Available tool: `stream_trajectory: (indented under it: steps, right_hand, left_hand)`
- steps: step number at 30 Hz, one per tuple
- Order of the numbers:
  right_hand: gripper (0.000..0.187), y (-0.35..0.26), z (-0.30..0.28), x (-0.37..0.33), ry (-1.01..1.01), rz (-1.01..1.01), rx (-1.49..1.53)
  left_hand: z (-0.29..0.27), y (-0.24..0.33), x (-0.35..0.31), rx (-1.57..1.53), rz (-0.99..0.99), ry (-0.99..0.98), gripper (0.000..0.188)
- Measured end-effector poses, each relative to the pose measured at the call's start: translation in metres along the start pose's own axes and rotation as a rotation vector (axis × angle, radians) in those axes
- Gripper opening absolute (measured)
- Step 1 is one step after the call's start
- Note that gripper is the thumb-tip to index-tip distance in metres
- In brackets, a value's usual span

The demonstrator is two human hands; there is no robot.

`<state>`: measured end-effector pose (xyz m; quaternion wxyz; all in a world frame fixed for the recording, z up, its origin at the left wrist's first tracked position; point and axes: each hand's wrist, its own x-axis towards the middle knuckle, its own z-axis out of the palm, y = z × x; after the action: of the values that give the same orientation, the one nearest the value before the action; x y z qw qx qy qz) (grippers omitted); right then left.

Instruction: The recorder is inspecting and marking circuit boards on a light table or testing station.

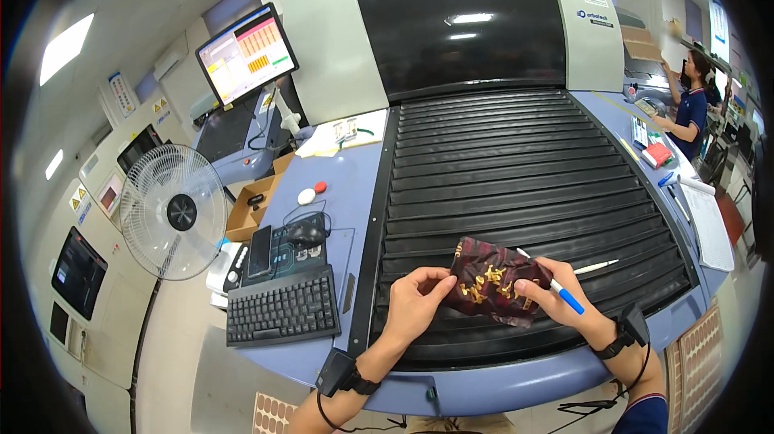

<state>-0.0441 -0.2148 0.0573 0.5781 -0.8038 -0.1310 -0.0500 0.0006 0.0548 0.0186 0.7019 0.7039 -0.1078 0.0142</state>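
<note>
A dark maroon packet (484, 285) with gold printing is held between both hands above the black ribbed bed (516, 168). My left hand (415, 301) pinches its left edge between thumb and fingers. My right hand (568, 297) grips its right side, thumb on top. A white pen with a blue end (569, 300) is tucked in the same right hand, slanting past the packet. Just beyond the right hand, a thin white stick (597, 267) shows over the bed; whether it touches the hand I cannot tell. Black wrist straps with boxes and cords sit on both wrists.
Left of the bed are a black keyboard (282, 305), a mouse (306, 231), a phone (260, 250), a fan (179, 210) and a monitor (247, 53). A black-fronted machine hood (468, 22) rises behind. At right lie a notepad (705, 220) and red-and-white item (657, 155); a co-worker (691, 115) stands farther off.
</note>
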Motion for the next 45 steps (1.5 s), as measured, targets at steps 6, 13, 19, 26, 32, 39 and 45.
stream_trajectory:
  steps: [6, 13, 19, 26, 32, 39, 45]
  right_hand:
    - [0.034, -0.013, 0.001, 0.000, -0.083, 0.028, -0.099]
    - [0.029, 0.003, 0.009, 0.001, 0.116, 0.002, -0.079]
    - [0.027, 0.002, 0.001, 0.001, 0.117, 0.041, -0.118]
    - [0.023, -0.001, -0.017, 0.013, -0.076, 0.071, 0.055]
    - [0.027, -0.005, -0.019, 0.012, -0.147, 0.085, 0.059]
    - [0.028, -0.013, -0.020, 0.012, -0.208, 0.095, 0.062]
    - [0.030, -0.006, -0.026, 0.013, -0.219, 0.030, -0.012]
  left_hand:
    - [-0.004, -0.004, 0.001, 0.086, -0.100, -0.173, 0.019]
    - [0.002, 0.013, -0.005, 0.306, 0.356, 0.041, 0.009]
    - [0.007, 0.033, -0.016, 0.444, 0.687, -0.024, 0.015]
    - [-0.017, 0.036, -0.005, -0.264, -0.113, -0.411, 0.017]
    - [-0.014, 0.024, -0.009, -0.201, -0.201, -0.459, 0.017]
    - [-0.019, 0.018, -0.006, -0.365, -0.281, -0.552, 0.022]
    - [-0.020, 0.019, -0.005, -0.291, -0.208, -0.576, 0.022]
